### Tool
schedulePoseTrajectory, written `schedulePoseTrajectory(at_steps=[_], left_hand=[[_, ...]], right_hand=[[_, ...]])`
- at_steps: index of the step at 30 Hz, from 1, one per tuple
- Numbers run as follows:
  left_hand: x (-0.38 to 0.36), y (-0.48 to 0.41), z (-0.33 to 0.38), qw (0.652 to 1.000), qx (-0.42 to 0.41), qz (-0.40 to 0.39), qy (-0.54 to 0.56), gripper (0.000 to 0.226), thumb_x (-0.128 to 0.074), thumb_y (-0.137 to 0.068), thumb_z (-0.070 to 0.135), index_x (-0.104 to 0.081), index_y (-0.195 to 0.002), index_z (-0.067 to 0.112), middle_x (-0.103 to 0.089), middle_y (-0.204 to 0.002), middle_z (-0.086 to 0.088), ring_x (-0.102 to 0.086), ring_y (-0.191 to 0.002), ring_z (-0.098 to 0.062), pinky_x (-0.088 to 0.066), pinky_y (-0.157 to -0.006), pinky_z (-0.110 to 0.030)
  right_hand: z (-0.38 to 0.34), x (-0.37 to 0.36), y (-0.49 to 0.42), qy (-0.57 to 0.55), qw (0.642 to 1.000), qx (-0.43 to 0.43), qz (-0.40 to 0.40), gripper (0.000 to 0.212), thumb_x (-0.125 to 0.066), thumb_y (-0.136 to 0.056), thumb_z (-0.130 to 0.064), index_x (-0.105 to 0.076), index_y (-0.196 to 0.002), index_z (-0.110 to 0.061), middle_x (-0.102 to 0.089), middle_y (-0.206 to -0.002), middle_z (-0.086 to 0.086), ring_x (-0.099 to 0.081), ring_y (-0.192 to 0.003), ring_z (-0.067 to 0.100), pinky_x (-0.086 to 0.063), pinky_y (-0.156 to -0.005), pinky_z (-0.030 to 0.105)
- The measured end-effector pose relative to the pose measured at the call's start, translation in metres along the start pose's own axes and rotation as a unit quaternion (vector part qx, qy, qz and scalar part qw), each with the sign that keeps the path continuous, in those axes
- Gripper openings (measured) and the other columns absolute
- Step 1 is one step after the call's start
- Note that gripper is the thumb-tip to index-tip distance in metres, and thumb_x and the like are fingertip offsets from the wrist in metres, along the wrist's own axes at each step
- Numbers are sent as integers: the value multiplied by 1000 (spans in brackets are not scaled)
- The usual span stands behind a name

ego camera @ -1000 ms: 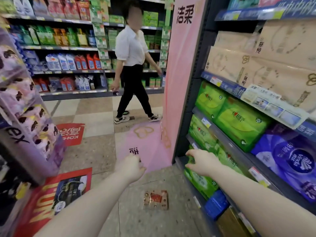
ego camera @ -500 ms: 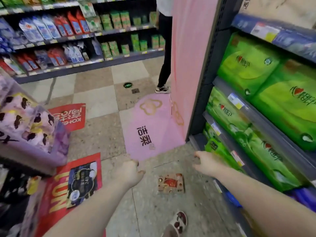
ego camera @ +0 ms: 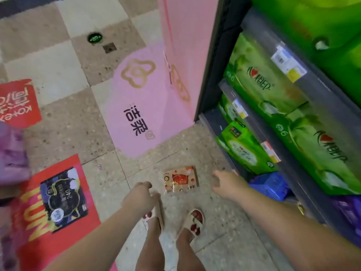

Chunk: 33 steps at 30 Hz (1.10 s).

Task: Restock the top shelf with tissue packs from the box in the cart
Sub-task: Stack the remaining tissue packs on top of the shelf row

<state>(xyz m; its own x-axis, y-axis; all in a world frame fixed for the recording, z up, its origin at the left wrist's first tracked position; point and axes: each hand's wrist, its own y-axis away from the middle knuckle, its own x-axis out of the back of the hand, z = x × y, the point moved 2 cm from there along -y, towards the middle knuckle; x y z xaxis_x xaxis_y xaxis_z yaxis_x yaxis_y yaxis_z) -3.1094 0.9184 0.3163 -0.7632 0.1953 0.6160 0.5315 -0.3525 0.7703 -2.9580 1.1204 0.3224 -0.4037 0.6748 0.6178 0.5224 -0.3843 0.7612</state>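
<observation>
Tissue pack (ego camera: pixel 181 179) lies flat on the floor (ego camera: pixel 224 237) just ahead of our slippers (ego camera: pixel 195 222), between our hands and touching neither; our left hand (ego camera: pixel 140 196) hangs loosely curled, empty; our right hand (ego camera: pixel 226 184), fingers relaxed, holds nothing near the green packs (ego camera: pixel 244 151).

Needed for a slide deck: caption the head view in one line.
Left hand and right hand, both empty, reach toward a small pack on the floor beside shelves of green tissue packs.
</observation>
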Motion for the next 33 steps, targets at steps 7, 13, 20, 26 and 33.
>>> schedulePoseTrajectory(at_steps=[7,13,20,26,33], left_hand=[[-53,-123,0,999,-7,-45,-7,54,-54,-92,39,-43,-138,13,-45,-137,-8,-60,-76,-17,-40,-69,-22],[-108,-231,-23,998,3,-64,7,59,-55,-91,40,-38,-141,13,-46,-139,-11,-63,-90,-22,-51,-77,-32],[-181,-323,-48,994,34,-97,48,63,-60,-90,38,-36,-142,10,-48,-138,-13,-62,-91,-26,-46,-74,-30],[-256,-393,-75,982,100,-111,115,76,-63,-86,42,-28,-145,10,-45,-140,-15,-58,-104,-30,-44,-68,-31],[-297,-455,-79,957,160,-81,229,82,-70,-83,37,-25,-145,9,-46,-138,-14,-48,-120,-32,-40,-80,-35]], right_hand=[[30,-70,-107,-59,995,-64,-47,45,-55,-90,-36,-47,-132,-20,-58,-128,6,-56,-114,26,-48,-92,36],[33,-131,-203,-91,990,-86,-63,43,-54,-92,-34,-47,-132,-19,-55,-129,6,-55,-115,25,-46,-95,37],[42,-194,-294,-107,987,-93,-73,42,-57,-91,-31,-50,-129,-15,-56,-130,7,-54,-117,27,-45,-98,40],[66,-266,-363,-125,983,-113,-77,44,-62,-87,-29,-54,-126,-10,-59,-127,12,-56,-114,30,-47,-91,37],[83,-321,-423,-241,959,-142,-39,43,-66,-84,-36,-59,-117,-10,-64,-115,15,-61,-104,31,-49,-84,35]])
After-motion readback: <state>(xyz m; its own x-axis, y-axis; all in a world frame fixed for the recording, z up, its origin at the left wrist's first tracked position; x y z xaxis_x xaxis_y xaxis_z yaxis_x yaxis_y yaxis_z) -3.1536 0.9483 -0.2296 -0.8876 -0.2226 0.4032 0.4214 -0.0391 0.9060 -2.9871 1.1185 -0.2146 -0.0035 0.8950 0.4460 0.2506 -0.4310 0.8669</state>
